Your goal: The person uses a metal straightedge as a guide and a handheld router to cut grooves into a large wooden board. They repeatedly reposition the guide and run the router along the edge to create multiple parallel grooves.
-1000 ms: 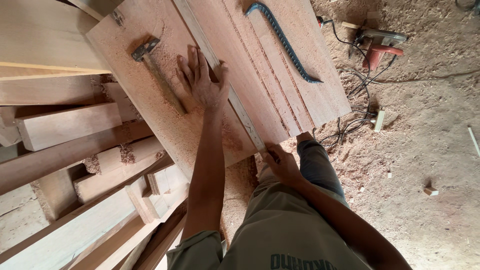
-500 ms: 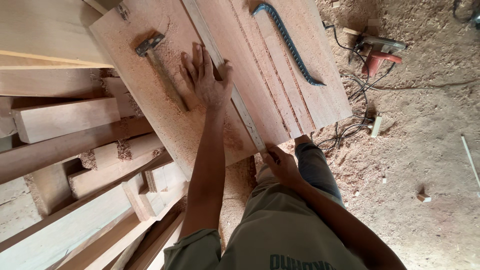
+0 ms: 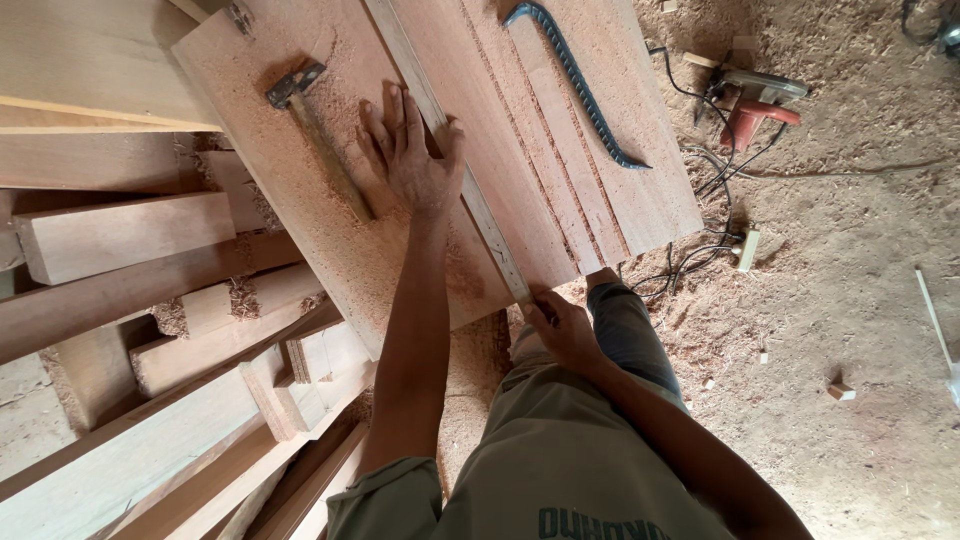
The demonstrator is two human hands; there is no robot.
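Left hand (image 3: 410, 150) lies flat, fingers spread, palm down on a thin pale wooden strip (image 3: 455, 165) and the board under it; pressing, not gripping. Right hand (image 3: 562, 328) is closed on the strip's near end at the board edge, fingers pinched round it. The strip runs diagonally across the reddish boards (image 3: 560, 190), which are flat, sawn rough, laid side by side and dusted with sawdust.

Hammer (image 3: 318, 140): dark metal head, wooden handle, lying on the wide board just left of the left hand, handle almost touching the fingers. Ribbed steel crowbar (image 3: 575, 85) with hooked end lies on the right-hand boards, well apart from both hands.

Pale timber offcuts (image 3: 120, 235) stacked to the left, square-edged, with sawdust in the gaps. Dirt floor (image 3: 850, 280) is covered in shavings; red power saw (image 3: 755, 105) with black cord sits on it, small wood block nearby.

Versus half a second back: both hands in the same spots, hammer and crowbar unmoved; only the view shifted slightly.

Green shirt hem has dark printed lettering, bottom centre.
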